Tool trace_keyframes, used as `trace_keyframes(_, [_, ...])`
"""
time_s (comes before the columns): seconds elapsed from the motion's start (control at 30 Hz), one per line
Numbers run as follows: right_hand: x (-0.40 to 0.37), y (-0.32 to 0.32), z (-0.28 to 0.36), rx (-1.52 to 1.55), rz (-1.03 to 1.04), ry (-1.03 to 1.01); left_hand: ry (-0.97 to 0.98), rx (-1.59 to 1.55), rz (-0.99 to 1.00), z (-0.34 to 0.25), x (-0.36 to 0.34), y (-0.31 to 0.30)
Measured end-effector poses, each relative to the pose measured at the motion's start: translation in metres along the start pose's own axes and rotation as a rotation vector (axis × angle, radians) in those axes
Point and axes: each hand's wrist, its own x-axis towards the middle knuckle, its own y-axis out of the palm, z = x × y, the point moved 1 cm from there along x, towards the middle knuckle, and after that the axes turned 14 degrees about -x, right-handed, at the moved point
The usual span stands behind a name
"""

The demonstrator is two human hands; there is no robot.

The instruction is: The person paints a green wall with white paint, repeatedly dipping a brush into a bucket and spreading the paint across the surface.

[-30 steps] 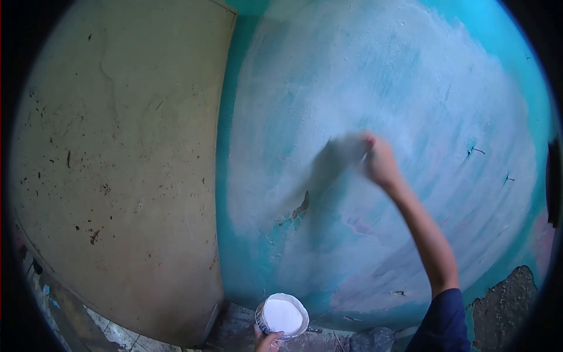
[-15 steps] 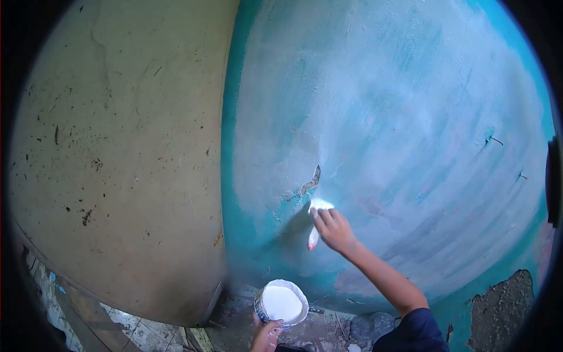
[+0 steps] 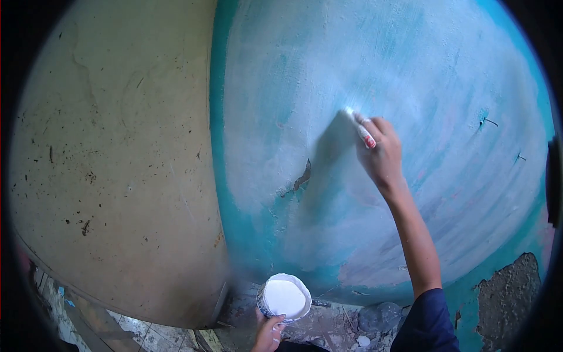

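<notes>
My right hand (image 3: pixel 381 146) is closed around a paintbrush (image 3: pixel 366 136) with a white, red-marked handle. Its bristles touch the wall (image 3: pixel 264 117), which is turquoise with thin, streaky white paint over much of it. Low in the view, my left hand (image 3: pixel 270 333) grips the side of a small bucket (image 3: pixel 265 307) of white paint, its fingers curled at the rim. White smears mark the left fingers. Below and left of the brush, a chipped crack (image 3: pixel 302 175) shows in the wall.
A beige, dirt-specked panel (image 3: pixel 123 176) stands at the left. Two nails (image 3: pixel 489 122) stick out of the wall at the right, and bare rough plaster (image 3: pixel 509 299) shows lower right. A clear plastic bag-like item (image 3: pixel 379 317) and debris lie on the floor.
My right hand has moved up and to the right with the brush, from just below the crack to higher on the wall. The left hand and bucket stay nearly in place.
</notes>
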Motion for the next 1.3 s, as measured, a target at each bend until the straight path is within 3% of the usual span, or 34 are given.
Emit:
trace_keyframes(0.03, [0.003,-0.002,0.002,-0.124,-0.133,-0.045,-0.006,-0.001,-0.004,0.005,0.000,-0.003])
trace_keyframes(0.13, [-0.032,0.014,0.015,-0.266,-0.059,-0.136,0.050,-0.089,0.037,0.006,0.002,-0.002])
trace_keyframes(0.17, [-0.059,0.033,0.020,-0.294,-0.033,-0.219,0.051,-0.293,-0.025,-0.006,0.007,0.008])
trace_keyframes(0.2, [-0.087,0.043,0.029,-0.236,0.053,-0.251,0.052,-0.497,-0.088,-0.013,0.010,0.015])
trace_keyframes(0.37, [-0.222,0.090,0.090,-0.067,0.284,-0.291,0.068,-0.514,-0.146,-0.020,0.008,0.017])
trace_keyframes(0.5, [-0.273,0.106,0.111,0.088,0.490,-0.138,0.095,-0.534,-0.132,-0.029,0.003,0.017])
trace_keyframes(0.57, [-0.281,0.103,0.109,0.207,0.624,0.075,0.106,-0.535,-0.146,-0.036,0.002,0.022])
trace_keyframes(0.6, [-0.278,0.096,0.109,0.211,0.626,0.078,0.121,-0.546,-0.156,-0.039,0.002,0.025])
trace_keyframes(0.67, [-0.277,0.079,0.105,0.515,0.511,0.468,0.130,-0.550,-0.142,-0.047,0.004,0.030])
trace_keyframes(0.7, [-0.270,0.065,0.105,0.516,0.523,0.474,0.142,-0.558,-0.123,-0.050,0.005,0.032])
trace_keyframes(0.77, [-0.255,0.032,0.106,0.743,0.464,0.832,0.147,-0.495,-0.107,-0.054,0.008,0.036])
trace_keyframes(0.9, [-0.249,-0.021,0.112,0.901,0.443,0.986,0.180,-0.420,-0.012,-0.057,0.014,0.044])
trace_keyframes(1.0, [-0.245,-0.055,0.119,0.917,0.550,1.012,0.163,-0.403,-0.001,-0.059,0.016,0.052])
trace_keyframes(1.17, [-0.260,-0.072,0.125,0.655,0.540,0.756,0.183,-0.372,0.051,-0.056,0.011,0.075])
trace_keyframes(1.3, [-0.270,-0.080,0.127,0.618,0.643,0.785,0.231,-0.347,0.075,-0.047,0.005,0.094])
